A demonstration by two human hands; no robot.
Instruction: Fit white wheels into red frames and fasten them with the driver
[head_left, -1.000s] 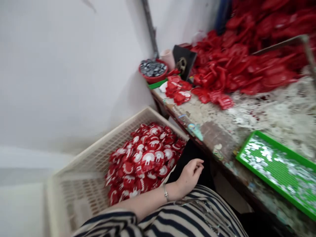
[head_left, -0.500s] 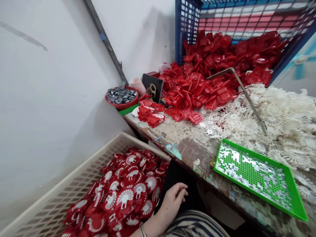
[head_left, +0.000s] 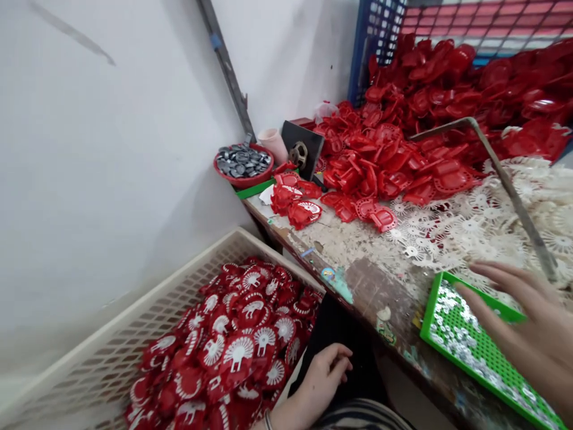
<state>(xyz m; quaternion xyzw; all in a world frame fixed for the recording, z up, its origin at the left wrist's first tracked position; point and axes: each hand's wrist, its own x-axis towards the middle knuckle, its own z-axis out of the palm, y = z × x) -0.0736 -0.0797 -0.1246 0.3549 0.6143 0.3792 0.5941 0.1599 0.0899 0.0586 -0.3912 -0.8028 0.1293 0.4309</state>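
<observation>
My left hand [head_left: 323, 377] rests over my lap, its fingers loosely bent and slightly apart with nothing seen in them. Over the right part of a green perforated tray [head_left: 427, 319] my right hand [head_left: 528, 322] is spread, thumb and fingers apart, slightly blurred, and holding nothing visible. Small silvery washer-like pieces [head_left: 463, 340] are scattered in that tray. Beyond the right hand lies a heap of white, toothed, fan-like plastic discs [head_left: 470, 227]. Whether its fingertips touch the discs or the tray, I cannot tell.
A beige crate [head_left: 179, 286] of red parts with white fans [head_left: 237, 352] stands beside the table [head_left: 371, 286]. Red plastic parts [head_left: 394, 161] spill from a blue crate [head_left: 358, 65]. A bent metal bar [head_left: 505, 179] juts over the discs. A red bowl [head_left: 244, 179] holds grey discs.
My right hand has come into view from the right, over the green tray. The view has shifted, so the table and crates appear displaced. My left hand stays at my lap, fingers slightly more bent.
</observation>
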